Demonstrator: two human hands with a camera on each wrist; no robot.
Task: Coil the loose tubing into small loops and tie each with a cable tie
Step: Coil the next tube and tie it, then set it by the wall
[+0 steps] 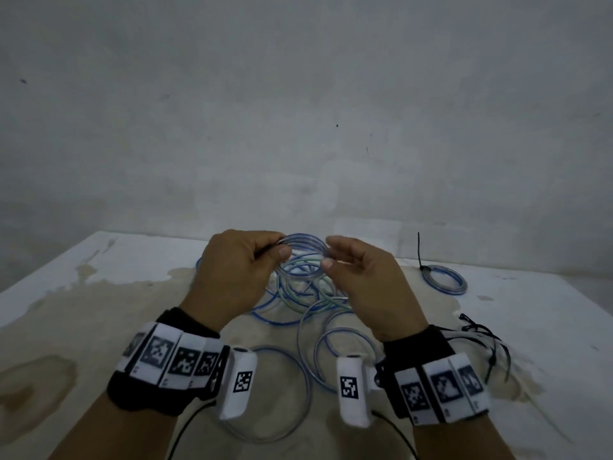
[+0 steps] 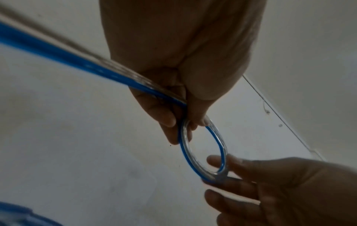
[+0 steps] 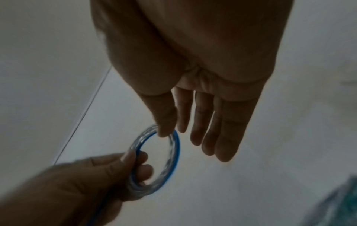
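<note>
Small tubing coil (image 1: 302, 252): held above table (image 1: 83, 293), pinched by left hand (image 1: 237, 270). Right hand (image 1: 366, 280): fingers straight, thumb touching coil's far side. Loose tubing (image 1: 308, 330) beneath; 1 tied coil (image 1: 444, 280) right; cable ties (image 1: 487, 340) nearby.

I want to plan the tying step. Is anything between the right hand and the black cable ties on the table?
Nothing visible blocks it. The right hand touches the small clear-and-blue tubing coil; the loose black cable ties lie exposed beside the right wrist.

Dim flat light, wide-angle edge bending, wrist views soft and blurred
</note>
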